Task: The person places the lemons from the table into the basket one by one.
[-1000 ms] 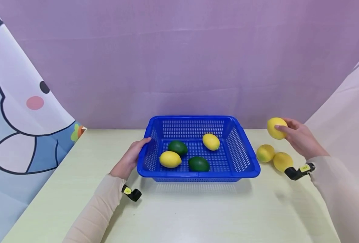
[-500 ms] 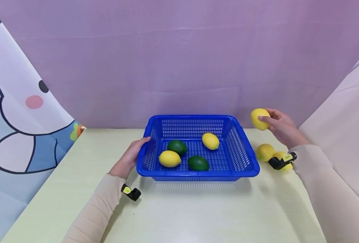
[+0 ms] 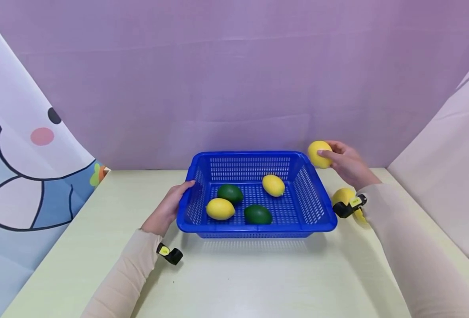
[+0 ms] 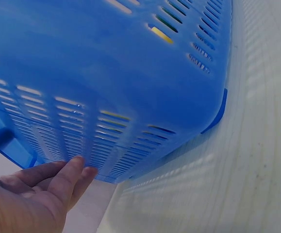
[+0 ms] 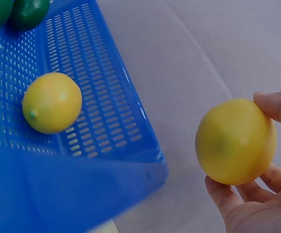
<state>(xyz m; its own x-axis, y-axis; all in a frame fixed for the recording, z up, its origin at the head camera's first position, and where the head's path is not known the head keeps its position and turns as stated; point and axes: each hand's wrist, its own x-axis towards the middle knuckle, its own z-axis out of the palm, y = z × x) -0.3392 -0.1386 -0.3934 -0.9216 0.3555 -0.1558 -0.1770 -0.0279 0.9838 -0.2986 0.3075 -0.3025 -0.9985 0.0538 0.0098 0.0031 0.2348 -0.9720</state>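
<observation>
A blue plastic basket (image 3: 258, 228) with slotted walls stands on the table. Its left rim is held by my left hand (image 3: 170, 204), thumb over the edge. From the left wrist view, the fingers (image 4: 67, 179) of that hand lie against the outer wall. Inside the basket are two yellow lemons, one at the front left (image 3: 220, 209) and one at the back right (image 3: 273, 185), plus two dark green fruits (image 3: 258, 214). My right hand (image 3: 349, 163) pinches another lemon (image 5: 235, 141) between thumb and fingers, raised just off the basket's back right corner.
Two more lemons rest on the table right of the basket; one (image 3: 343, 196) is partly covered by the right wrist camera (image 3: 349, 206), the other (image 3: 360, 217) by the sleeve. A purple cloth (image 3: 238, 88) hangs behind the pale table (image 3: 234, 282).
My right hand has carried its lemon leftward and slightly up, from above the loose lemons to the basket's back right corner. The left hand stays on the rim.
</observation>
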